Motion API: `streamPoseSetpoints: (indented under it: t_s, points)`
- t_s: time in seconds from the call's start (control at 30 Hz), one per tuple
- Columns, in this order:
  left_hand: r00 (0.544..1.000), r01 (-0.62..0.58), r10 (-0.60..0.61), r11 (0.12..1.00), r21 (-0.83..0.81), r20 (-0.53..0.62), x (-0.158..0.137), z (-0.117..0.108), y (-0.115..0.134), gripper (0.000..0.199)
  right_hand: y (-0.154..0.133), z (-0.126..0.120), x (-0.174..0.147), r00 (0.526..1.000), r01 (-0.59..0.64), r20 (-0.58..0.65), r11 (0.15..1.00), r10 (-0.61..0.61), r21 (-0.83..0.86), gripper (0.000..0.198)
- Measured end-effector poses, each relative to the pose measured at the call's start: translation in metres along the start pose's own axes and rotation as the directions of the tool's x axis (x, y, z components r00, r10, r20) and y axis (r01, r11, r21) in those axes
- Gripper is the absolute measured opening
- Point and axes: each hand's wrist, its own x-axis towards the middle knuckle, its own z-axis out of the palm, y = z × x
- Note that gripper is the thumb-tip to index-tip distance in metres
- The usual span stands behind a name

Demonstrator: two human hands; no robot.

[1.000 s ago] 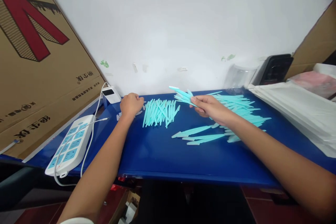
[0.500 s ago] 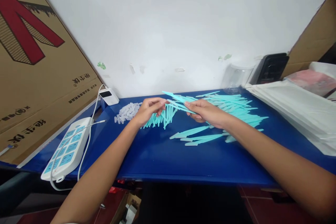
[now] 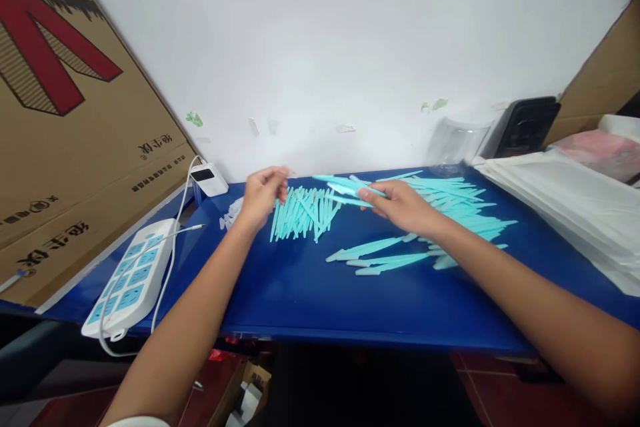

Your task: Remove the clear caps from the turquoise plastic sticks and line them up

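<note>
My right hand [image 3: 395, 203] is closed around several teal eyebrow razors [image 3: 345, 188], their tips fanned out to the left above the table. My left hand [image 3: 264, 195] is raised to the left of them, apart from the razors. Its fingers are curled together and slightly blurred, so I cannot make out what they hold, if anything. Under and beside it lies a small pile of pale, translucent caps [image 3: 231, 213], partly hidden by the hand. Between my hands rests a row of teal razors [image 3: 303, 217]. A larger pile of teal razors [image 3: 470, 210] spreads behind my right forearm.
A white power strip [image 3: 131, 280] with a cable lies at the left, near a small white device [image 3: 209, 180]. A clear jar [image 3: 457, 143] stands against the wall. White bags [image 3: 555, 213] are stacked at the right. A large cardboard box [image 3: 95, 167] borders the left.
My left hand has moved left, away from the razors in my right hand, and now covers part of the cap pile. My right hand still holds the razors in nearly the same place.
</note>
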Motion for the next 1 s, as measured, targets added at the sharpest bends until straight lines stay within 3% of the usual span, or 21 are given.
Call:
streamPoseSetpoints:
  t_s: [0.07, 0.1, 0.17, 0.23, 0.3, 0.37, 0.43, 0.5, 0.57, 0.67, 0.83, 0.9, 1.0]
  points:
    - [0.97, 0.02, 0.063, 0.941, 0.338, -0.233, 0.01, -0.023, -0.002, 0.035, 0.001, -0.003, 0.002, 0.996, -0.001, -0.092, 1.0, 0.0, -0.006, 0.062]
    - [0.952, 0.051, 0.126, 0.834, 0.55, -0.279, 0.013, -0.034, -0.003, 0.034, 0.001, -0.004, 0.002, 0.993, -0.006, -0.117, 1.0, 0.005, -0.005, 0.062]
    - [0.95, 0.155, 0.155, 0.522, 0.839, -0.272, 0.016, -0.052, -0.009, 0.032, 0.003, -0.004, 0.004, 0.992, -0.013, -0.126, 1.0, 0.011, -0.017, 0.063]
    - [0.971, 0.219, 0.031, 0.282, 0.934, -0.237, 0.017, -0.064, -0.018, 0.03, 0.006, -0.002, 0.004, 0.993, -0.015, -0.114, 0.999, 0.01, -0.046, 0.062]
    - [0.975, 0.219, -0.078, 0.202, 0.955, -0.207, 0.017, -0.068, -0.026, 0.028, 0.008, 0.0, 0.004, 0.996, -0.016, -0.091, 0.996, 0.008, -0.089, 0.062]
    - [0.986, 0.166, -0.035, 0.244, 0.956, -0.162, 0.018, -0.065, -0.03, 0.028, 0.008, 0.003, 0.004, 0.998, -0.006, -0.059, 0.991, -0.002, -0.133, 0.063]
    - [0.988, 0.031, 0.127, 0.386, 0.922, -0.087, 0.016, -0.054, -0.027, 0.03, 0.007, 0.005, 0.003, 0.999, 0.033, -0.032, 0.983, -0.04, -0.183, 0.063]
    - [0.949, -0.187, 0.316, 0.563, 0.805, 0.0, 0.011, -0.037, -0.016, 0.031, 0.005, 0.006, 0.002, 0.995, 0.091, -0.025, 0.965, -0.1, -0.245, 0.062]
    - [0.88, -0.406, 0.469, 0.667, 0.625, 0.072, 0.0, -0.016, 0.0, 0.029, 0.003, 0.007, 0.001, 0.988, 0.144, -0.015, 0.941, -0.156, -0.306, 0.062]
    - [0.776, -0.605, 0.609, 0.646, 0.465, 0.164, -0.022, 0.017, 0.019, 0.021, 0.0, 0.009, -0.002, 0.979, 0.195, 0.025, 0.906, -0.2, -0.377, 0.058]
    - [0.642, -0.765, 0.692, 0.548, 0.34, 0.329, -0.042, 0.045, 0.022, 0.014, -0.003, 0.017, -0.007, 0.962, 0.259, 0.061, 0.819, -0.266, -0.512, 0.054]
    - [0.615, -0.787, 0.706, 0.519, 0.334, 0.351, -0.042, 0.047, 0.02, 0.012, -0.002, 0.019, -0.007, 0.95, 0.292, 0.069, 0.784, -0.305, -0.548, 0.052]
    - [0.616, -0.778, 0.716, 0.489, 0.395, 0.329, -0.036, 0.038, 0.02, 0.013, -0.001, 0.014, -0.006, 0.946, 0.298, 0.071, 0.762, -0.316, -0.575, 0.052]
